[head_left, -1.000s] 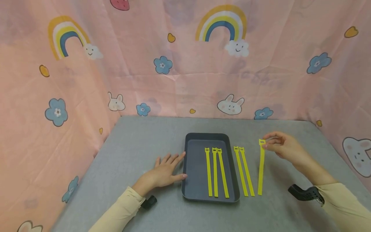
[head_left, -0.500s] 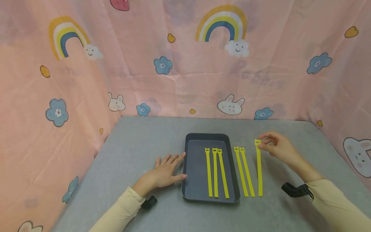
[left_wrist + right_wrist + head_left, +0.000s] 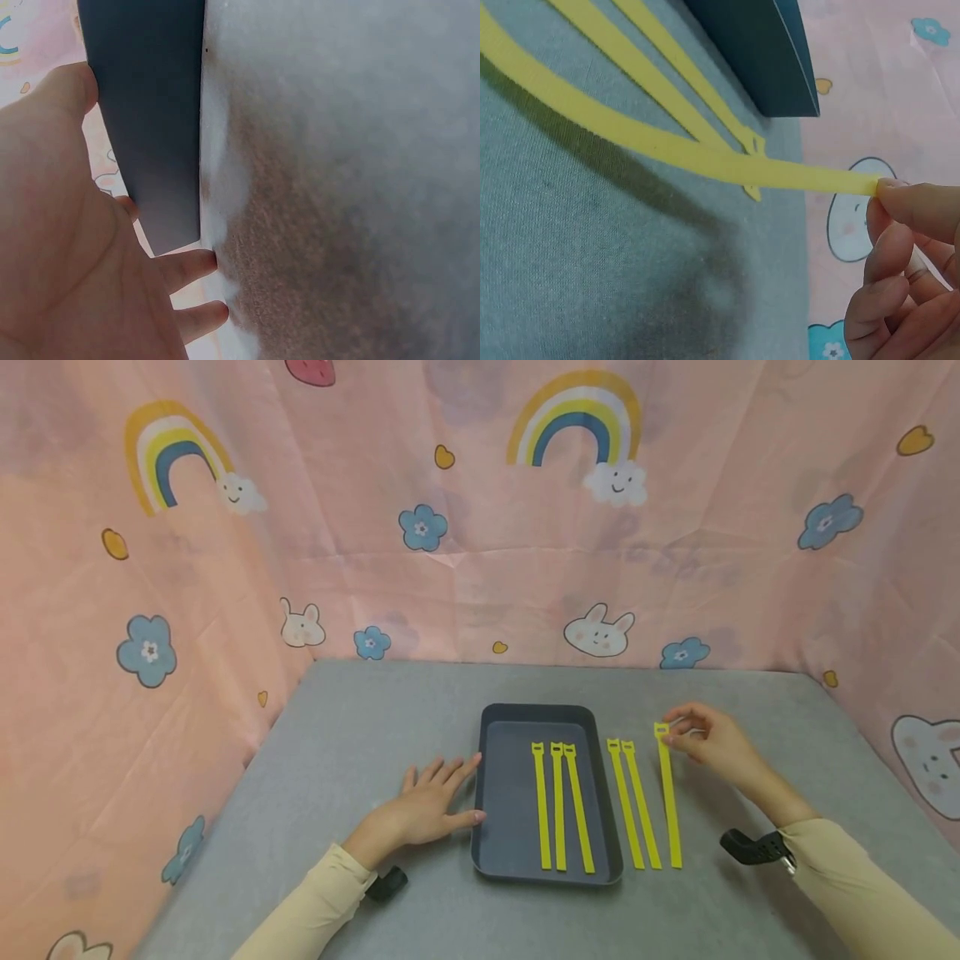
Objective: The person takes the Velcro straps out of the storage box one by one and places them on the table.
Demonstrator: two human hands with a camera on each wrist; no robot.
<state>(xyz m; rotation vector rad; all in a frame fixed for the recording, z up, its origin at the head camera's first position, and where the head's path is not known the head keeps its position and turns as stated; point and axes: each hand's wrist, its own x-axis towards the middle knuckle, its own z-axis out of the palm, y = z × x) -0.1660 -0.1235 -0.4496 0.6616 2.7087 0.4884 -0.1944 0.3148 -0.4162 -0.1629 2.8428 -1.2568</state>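
My right hand [image 3: 712,747] pinches the slotted head end of a yellow hook-and-loop cable tie [image 3: 670,802] between thumb and fingertips, right of the tray. In the right wrist view this tie [image 3: 667,151] arcs from the fingertips down toward the table, its shadow below it. Two more yellow ties [image 3: 627,804] lie on the table beside the tray's right side. Inside the dark grey tray [image 3: 504,810] are three ties [image 3: 558,810], side by side in its right half. My left hand [image 3: 420,810] has its fingers spread, thumb and index fingertip at the tray's left rim.
A grey table [image 3: 375,710] carries everything. Pink printed cloth [image 3: 487,568] hangs behind it and along both sides. Each wrist wears a black camera mount, the right one [image 3: 753,847] close above the table.
My right hand has moved left with the cable tie, bringing its head end closer to the two ties beside the tray. My left hand and the tray stay where they were.
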